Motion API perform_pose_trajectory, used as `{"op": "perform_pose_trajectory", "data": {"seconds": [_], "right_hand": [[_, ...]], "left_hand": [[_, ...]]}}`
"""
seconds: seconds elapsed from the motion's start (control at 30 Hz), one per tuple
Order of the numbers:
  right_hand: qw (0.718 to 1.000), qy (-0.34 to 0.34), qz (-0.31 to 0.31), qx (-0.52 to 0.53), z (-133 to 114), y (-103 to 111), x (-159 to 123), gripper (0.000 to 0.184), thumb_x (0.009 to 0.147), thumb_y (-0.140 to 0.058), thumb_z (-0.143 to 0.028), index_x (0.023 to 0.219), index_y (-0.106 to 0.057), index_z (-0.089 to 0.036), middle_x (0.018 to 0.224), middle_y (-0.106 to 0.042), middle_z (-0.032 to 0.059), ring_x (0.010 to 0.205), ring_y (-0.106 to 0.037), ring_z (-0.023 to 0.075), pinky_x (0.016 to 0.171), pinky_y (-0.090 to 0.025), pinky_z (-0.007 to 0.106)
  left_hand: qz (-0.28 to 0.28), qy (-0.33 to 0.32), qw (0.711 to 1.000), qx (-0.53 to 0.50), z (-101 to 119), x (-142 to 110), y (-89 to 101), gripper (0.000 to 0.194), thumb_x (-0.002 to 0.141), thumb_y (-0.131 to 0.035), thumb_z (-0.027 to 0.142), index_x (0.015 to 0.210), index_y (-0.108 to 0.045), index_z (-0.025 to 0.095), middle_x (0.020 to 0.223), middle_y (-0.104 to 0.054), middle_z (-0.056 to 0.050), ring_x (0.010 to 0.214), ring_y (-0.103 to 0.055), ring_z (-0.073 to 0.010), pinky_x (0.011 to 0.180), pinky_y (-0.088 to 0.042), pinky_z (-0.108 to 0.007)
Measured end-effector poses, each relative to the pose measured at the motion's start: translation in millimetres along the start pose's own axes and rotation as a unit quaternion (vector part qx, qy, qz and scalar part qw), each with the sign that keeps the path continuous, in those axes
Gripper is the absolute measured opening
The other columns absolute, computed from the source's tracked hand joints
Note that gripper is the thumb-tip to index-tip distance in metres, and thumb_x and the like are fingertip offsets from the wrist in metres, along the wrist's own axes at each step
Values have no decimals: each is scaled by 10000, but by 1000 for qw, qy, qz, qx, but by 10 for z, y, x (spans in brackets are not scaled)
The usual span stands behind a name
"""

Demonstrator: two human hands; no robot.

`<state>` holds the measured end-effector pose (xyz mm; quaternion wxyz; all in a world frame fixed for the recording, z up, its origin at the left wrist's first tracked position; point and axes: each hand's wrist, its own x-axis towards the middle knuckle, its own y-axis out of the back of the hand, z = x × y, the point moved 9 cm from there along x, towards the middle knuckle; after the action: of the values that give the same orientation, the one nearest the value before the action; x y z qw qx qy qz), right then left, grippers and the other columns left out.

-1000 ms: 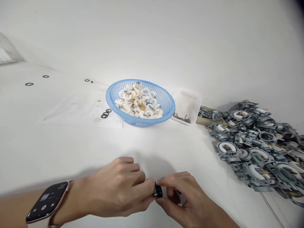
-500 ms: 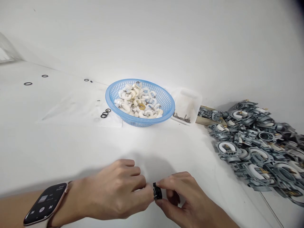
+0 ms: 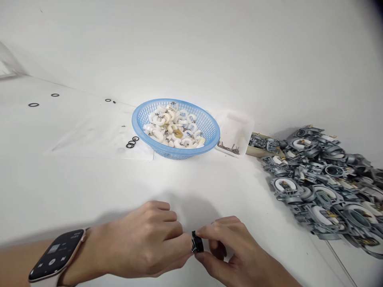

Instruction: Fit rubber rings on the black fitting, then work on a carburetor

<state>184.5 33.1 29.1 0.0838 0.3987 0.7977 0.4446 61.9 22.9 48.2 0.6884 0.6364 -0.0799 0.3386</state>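
In the lower middle of the head view, a small black ribbed round part (image 3: 198,243) with thin shiny metallic lines on its left side is held between my hands. My right hand (image 3: 230,247) pinches it between thumb and index finger, the other fingers curled behind. My left hand (image 3: 149,239) is closed in a fist, back upward, its index finger and thumb end against the part's left side. What lies inside the left fist is hidden. A smartwatch (image 3: 56,255) is on the left wrist.
Beyond my hands stands a blue mesh basket (image 3: 137,127) of white C-shaped floats. Beside it is a clear tray (image 3: 236,129) with metal pins (image 3: 229,148). Grey metal carburetor bodies (image 3: 323,187) are heaped at right. Black O-rings (image 3: 130,144) lie left of the basket.
The black part and my left fingertips have shifted very slightly left. The right hand keeps its pinch, and the view has drifted a little.
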Motion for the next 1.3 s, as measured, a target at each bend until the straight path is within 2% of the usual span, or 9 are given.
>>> {"op": "perform_pose_trajectory", "data": {"seconds": [0.6,1.0,1.3], "right_hand": [[1000,5,7,-5,-28,31,25,83,984,-610,-280,992,-649,-207,630,-587,-69,535,-539,79,654,-458,194],[1000,1,-6,7,-31,-3,25,130,1005,-606,-325,1003,-657,-205,629,-586,-61,545,-554,90,609,-451,199],[1000,-4,-16,-3,-29,-10,14,110,999,-616,-312,987,-659,-212,630,-596,-60,549,-560,93,622,-457,196]], "left_hand": [[5,-2,1000,16,15,9,8,231,944,-625,157,752,-507,206,555,-516,48,476,-408,-132,504,-326,-319],[12,-5,1000,3,10,27,13,168,859,-654,163,752,-532,206,554,-506,47,479,-374,-140,467,-321,-333],[5,-10,1000,17,21,19,12,173,882,-641,153,750,-540,204,558,-510,47,474,-383,-135,479,-326,-323]]}}
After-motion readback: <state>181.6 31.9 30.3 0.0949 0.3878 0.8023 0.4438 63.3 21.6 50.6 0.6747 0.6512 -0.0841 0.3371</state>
